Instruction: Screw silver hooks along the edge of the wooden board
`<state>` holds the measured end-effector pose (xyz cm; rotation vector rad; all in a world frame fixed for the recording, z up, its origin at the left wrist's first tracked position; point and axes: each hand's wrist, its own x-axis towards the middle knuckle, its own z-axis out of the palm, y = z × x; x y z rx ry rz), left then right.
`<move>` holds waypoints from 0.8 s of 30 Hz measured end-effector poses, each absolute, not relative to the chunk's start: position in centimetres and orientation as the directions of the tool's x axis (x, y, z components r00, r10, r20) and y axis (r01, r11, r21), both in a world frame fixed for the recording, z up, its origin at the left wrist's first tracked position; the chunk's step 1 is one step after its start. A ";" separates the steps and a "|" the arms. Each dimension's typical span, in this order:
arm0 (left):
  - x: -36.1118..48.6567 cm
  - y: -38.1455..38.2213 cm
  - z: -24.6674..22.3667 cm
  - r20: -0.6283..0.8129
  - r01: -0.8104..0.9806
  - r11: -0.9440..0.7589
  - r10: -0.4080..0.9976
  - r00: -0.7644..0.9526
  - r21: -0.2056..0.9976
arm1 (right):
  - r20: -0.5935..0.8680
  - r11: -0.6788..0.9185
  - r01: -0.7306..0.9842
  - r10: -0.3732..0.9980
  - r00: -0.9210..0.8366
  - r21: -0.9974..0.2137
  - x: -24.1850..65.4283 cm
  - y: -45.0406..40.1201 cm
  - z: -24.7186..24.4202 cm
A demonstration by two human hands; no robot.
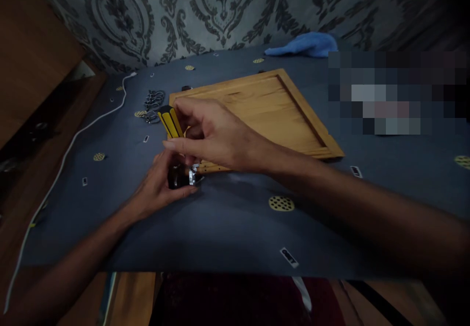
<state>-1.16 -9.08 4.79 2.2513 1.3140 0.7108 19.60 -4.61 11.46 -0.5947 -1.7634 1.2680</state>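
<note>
My right hand (216, 132) is closed round a screwdriver with a yellow and black handle (171, 122), which leans over the left front corner of a framed wooden panel (246, 113). Just below, my left hand (159, 181) curls round a dark, rounded piece (176, 178) whose exact kind I cannot make out. Against that piece and the panel's near edge sits a small shiny metal fitting (193, 174). The screwdriver's tip is hidden by my fingers. Several small dark holes show along the panel's near edge.
Several metal pieces (153, 101) lie in a pile left of the panel. A white cable (79, 132) runs down the left side. A blue cloth (304, 45) lies at the back, before a patterned wall. The dark table cover (235, 238) ends near my lap.
</note>
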 end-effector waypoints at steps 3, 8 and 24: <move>-1.1 -9.1 4.8 0.224 0.665 -0.464 0.881 0.417 0.586 | 0.316 0.336 -0.100 0.686 -0.655 -0.937 20.0 -4.3 11.7; -1.1 -9.1 4.8 0.222 0.663 -0.473 0.875 0.430 0.580 | 0.336 0.338 -0.135 0.657 -0.675 -0.931 20.0 -4.6 11.2; -0.9 -9.1 5.4 0.201 0.631 -0.480 0.864 0.462 0.610 | 0.368 0.452 0.020 0.750 -0.549 -0.892 20.3 -5.0 11.8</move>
